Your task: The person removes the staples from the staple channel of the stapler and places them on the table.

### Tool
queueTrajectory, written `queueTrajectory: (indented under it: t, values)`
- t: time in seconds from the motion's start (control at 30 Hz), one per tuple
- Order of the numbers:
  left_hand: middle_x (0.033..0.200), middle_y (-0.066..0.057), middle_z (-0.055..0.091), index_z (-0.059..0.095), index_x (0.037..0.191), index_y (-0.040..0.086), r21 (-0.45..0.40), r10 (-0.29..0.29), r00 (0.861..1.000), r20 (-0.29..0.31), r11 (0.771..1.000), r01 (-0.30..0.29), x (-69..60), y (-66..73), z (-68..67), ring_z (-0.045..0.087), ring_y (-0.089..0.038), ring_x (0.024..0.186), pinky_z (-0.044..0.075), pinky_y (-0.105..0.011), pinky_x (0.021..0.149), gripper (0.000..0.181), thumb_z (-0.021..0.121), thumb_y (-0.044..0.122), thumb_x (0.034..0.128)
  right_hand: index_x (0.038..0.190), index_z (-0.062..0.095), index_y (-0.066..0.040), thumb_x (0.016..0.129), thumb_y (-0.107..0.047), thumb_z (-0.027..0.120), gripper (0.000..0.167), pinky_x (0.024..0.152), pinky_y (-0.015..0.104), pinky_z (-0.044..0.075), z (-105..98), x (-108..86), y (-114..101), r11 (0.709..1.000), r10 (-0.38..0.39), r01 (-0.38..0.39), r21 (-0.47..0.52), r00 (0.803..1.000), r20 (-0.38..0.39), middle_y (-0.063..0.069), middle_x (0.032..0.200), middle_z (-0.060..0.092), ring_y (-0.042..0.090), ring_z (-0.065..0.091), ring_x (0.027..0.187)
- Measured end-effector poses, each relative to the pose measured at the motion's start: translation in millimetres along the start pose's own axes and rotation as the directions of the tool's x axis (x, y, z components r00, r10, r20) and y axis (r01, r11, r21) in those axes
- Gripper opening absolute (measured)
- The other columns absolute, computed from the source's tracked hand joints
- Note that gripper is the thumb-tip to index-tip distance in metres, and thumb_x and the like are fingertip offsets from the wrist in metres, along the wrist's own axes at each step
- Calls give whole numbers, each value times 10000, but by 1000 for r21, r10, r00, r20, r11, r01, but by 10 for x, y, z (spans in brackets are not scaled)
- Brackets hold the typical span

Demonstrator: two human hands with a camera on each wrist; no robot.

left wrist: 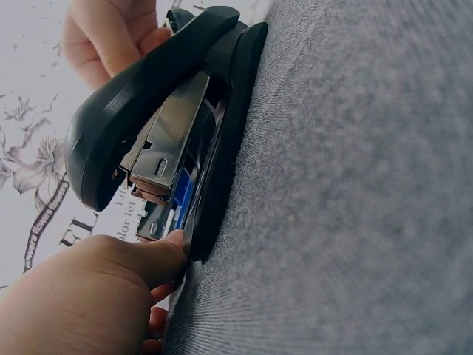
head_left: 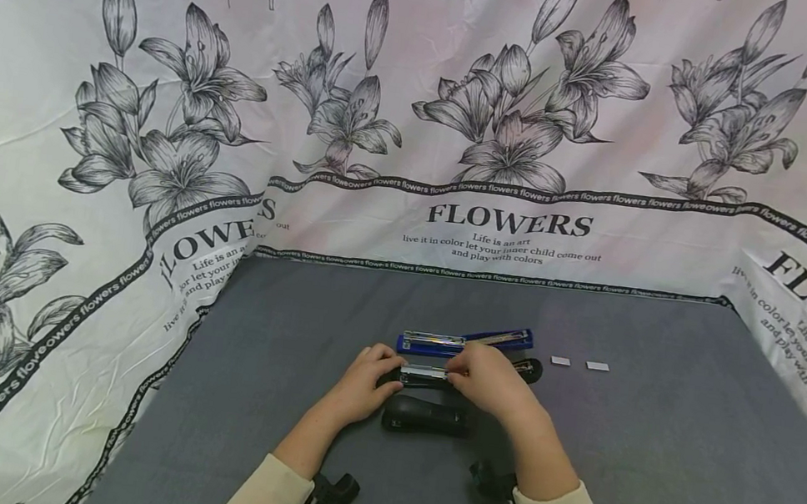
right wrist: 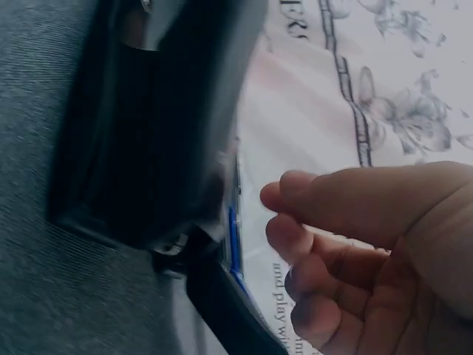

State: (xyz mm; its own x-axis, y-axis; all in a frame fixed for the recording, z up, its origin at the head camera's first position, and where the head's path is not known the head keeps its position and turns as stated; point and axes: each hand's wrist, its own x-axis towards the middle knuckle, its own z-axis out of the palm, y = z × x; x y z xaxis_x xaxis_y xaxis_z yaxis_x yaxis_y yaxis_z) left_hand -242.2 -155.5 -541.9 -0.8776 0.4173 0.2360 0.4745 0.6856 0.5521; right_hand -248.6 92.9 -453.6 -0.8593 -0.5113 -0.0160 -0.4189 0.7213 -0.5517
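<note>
While the opened black stapler [head_left: 424, 376] lies on the surface [head_left: 248, 351] between a blue stapler [head_left: 430, 344] and a second black stapler [head_left: 424, 417], the left hand [head_left: 360, 383] pinches its end, apparently to steady it, the right hand [head_left: 497, 383] curling farther along, grip unclear.

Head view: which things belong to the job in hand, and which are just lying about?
Job in hand:
open black stapler, held by the left grip;
two pale strips, perhaps staples for it.

Apparently lying about:
blue stapler, open, behind it;
second black stapler, nearer the person.
</note>
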Motion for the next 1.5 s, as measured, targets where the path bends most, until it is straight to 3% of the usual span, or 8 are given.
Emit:
queueTrajectory:
  t: [0.23, 0.4, 0.63, 0.83, 0.97, 1.1, 1.27, 1.5]
  values:
    - [1180, -15, 535, 667, 1348, 96, -6, 1, 1000, 4, 1000, -1, 1, 5, -6, 451, -178, 989, 435, -410, 860, 353, 688, 175, 1005, 812, 788, -67, 952, -14, 670, 191, 667, 380, 516, 113, 49, 0, 995, 0, 0, -96, 1000, 0, -10, 744, 687, 128, 544, 632]
    - [1178, -18, 539, 671, 1340, 91, -1, 4, 1000, -2, 1000, -4, 0, 19, -9, 454, -184, 986, 439, -416, 859, 346, 688, 170, 1005, 733, 756, -73, 955, -13, 674, 244, 601, 343, 471, 194, 80, -6, 996, 27, -29, -80, 999, -19, -26, 659, 633, 116, 494, 562]
    - [1183, -22, 543, 671, 1341, 87, 1, -8, 1000, 0, 1000, 8, -1, 23, -10, 467, -191, 1004, 445, -420, 870, 349, 694, 164, 1001, 936, 819, -67, 949, -92, 733, 90, 737, 404, 568, 248, 76, -20, 988, 142, -146, -46, 987, -79, 34, 879, 745, 168, 669, 747]
    - [1187, -21, 546, 673, 1339, 87, -2, -9, 1000, 2, 1000, 9, 1, 9, -6, 479, -195, 1017, 451, -420, 882, 355, 703, 171, 996, 910, 798, -95, 935, -145, 767, 64, 751, 409, 563, 268, 100, -26, 980, 195, -197, 1, 969, -151, 24, 901, 724, 189, 667, 797]
    - [1183, -23, 548, 679, 1330, 88, -1, -4, 1000, -5, 1000, 4, 8, 2, -2, 483, -198, 1014, 454, -418, 885, 350, 708, 172, 992, 881, 772, -106, 935, -144, 770, 66, 720, 388, 549, 274, 120, -32, 976, 214, -202, 84, 959, -186, 7, 864, 696, 156, 631, 752]
    - [1183, -23, 550, 682, 1324, 88, -6, -5, 1000, -6, 1000, 5, 13, -3, 1, 486, -199, 1020, 453, -422, 891, 344, 709, 169, 992, 1005, 780, -58, 930, -116, 770, 95, 737, 403, 559, 279, 120, -30, 968, 226, -199, 152, 956, -188, 33, 897, 725, 196, 674, 803]
    - [1176, -20, 547, 684, 1322, 87, -15, -10, 1000, -2, 1000, 10, 9, 5, -8, 483, -199, 1019, 450, -423, 889, 339, 707, 166, 993, 1080, 796, -31, 926, -94, 768, 168, 790, 416, 574, 282, 112, -15, 972, 195, -165, 164, 963, -185, 93, 1026, 745, 266, 704, 932]
    - [1179, -23, 538, 675, 1335, 81, -28, -19, 1000, 6, 999, 19, 3, 10, -16, 476, -204, 1022, 446, -427, 891, 348, 697, 165, 999, 1093, 804, -51, 943, -107, 753, 169, 772, 408, 575, 232, 111, -3, 976, 171, -139, 169, 967, -189, 97, 1073, 753, 256, 713, 932]
